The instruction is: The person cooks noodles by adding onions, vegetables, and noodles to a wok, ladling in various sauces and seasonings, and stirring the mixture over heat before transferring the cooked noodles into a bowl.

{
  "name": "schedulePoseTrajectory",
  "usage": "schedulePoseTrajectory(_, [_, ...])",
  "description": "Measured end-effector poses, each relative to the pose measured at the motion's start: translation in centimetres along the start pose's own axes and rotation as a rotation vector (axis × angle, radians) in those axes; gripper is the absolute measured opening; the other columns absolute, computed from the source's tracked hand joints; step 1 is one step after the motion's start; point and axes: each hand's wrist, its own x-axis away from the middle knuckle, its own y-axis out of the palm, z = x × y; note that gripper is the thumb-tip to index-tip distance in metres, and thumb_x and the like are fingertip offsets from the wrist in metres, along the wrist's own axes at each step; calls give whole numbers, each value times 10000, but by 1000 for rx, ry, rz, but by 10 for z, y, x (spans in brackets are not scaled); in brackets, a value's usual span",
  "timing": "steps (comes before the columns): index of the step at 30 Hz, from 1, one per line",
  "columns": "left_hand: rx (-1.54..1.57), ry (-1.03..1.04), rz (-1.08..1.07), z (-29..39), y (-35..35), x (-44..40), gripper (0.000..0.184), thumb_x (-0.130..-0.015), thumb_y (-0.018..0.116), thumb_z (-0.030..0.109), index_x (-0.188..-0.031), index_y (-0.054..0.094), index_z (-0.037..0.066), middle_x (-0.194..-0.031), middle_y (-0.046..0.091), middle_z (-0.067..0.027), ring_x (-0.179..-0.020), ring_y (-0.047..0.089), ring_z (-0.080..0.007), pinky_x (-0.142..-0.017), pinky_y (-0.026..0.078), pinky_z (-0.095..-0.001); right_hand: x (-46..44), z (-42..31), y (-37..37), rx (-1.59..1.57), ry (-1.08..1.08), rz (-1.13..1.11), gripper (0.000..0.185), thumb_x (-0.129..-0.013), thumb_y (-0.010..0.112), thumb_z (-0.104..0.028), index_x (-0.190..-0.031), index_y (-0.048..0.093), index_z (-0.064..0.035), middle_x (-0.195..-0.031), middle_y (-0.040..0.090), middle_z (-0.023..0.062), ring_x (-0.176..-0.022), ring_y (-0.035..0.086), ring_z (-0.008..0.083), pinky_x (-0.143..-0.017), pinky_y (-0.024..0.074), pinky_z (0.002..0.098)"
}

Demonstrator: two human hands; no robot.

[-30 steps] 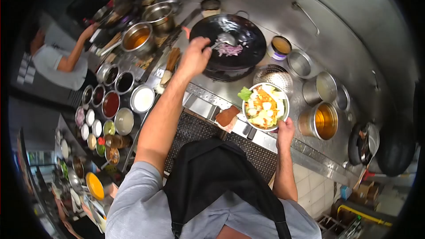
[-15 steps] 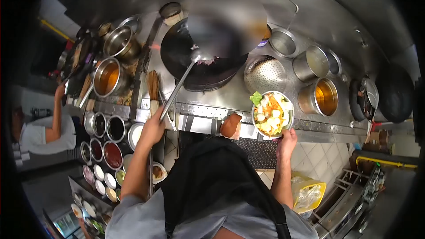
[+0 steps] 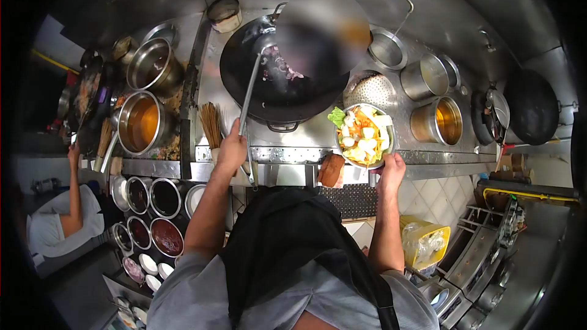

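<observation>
My left hand (image 3: 231,151) is wrapped round the long handle of a metal ladle (image 3: 249,95). The ladle's head rests inside a large black wok (image 3: 244,88), beside purplish pieces of food (image 3: 282,68). A blurred patch hides the wok's upper right part. At the right, my right hand (image 3: 392,170) grips the rim of a metal bowl (image 3: 392,137). Cut vegetables (image 3: 365,139) heap up in it, with white and orange pieces and a green leaf at the left. The bowl is held over the counter's front edge, just in front of a perforated strainer (image 3: 370,90).
Pots of amber liquid stand at right (image 3: 447,123) and left (image 3: 140,123). A bamboo brush (image 3: 212,125) lies left of the wok. A brown cloth (image 3: 331,170) sits on the front edge. Sauce containers (image 3: 166,236) fill the lower left. Another person (image 3: 67,217) works at far left.
The ladle's head has shifted up and left in the wok, and more of the purplish food shows. My right hand and the bowl have moved slightly left and up.
</observation>
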Motion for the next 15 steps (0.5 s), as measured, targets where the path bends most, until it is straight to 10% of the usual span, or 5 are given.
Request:
schedulePoseTrajectory(3, [226,-108,-216,24,-24,21,618,-954,606,119,-1532,387,107,-788,610,-74,-661,585,-145,-627,497,-316,-4,-9,3,51,-43,29,143,-898,564,-114,-832,623,-1,-713,641,53,-503,561,107,-422,495,261])
schedulePoseTrajectory(9, [346,-160,-454,18,-74,63,599,-942,618,131,-1498,414,40,-1164,673,-233,-1001,675,-268,-917,485,-314,-38,-33,9,332,-198,66,234,-892,586,-123,-708,584,21,-600,588,54,-483,536,103,-419,457,283])
schedulePoseTrajectory(15, [192,-147,-247,32,-34,4,611,-942,621,131,-1503,395,44,-1102,690,-235,-954,688,-289,-863,510,-368,-116,-56,61,836,-449,13,303,-851,591,-230,-747,609,54,-669,639,248,-547,621,342,-592,511,458])
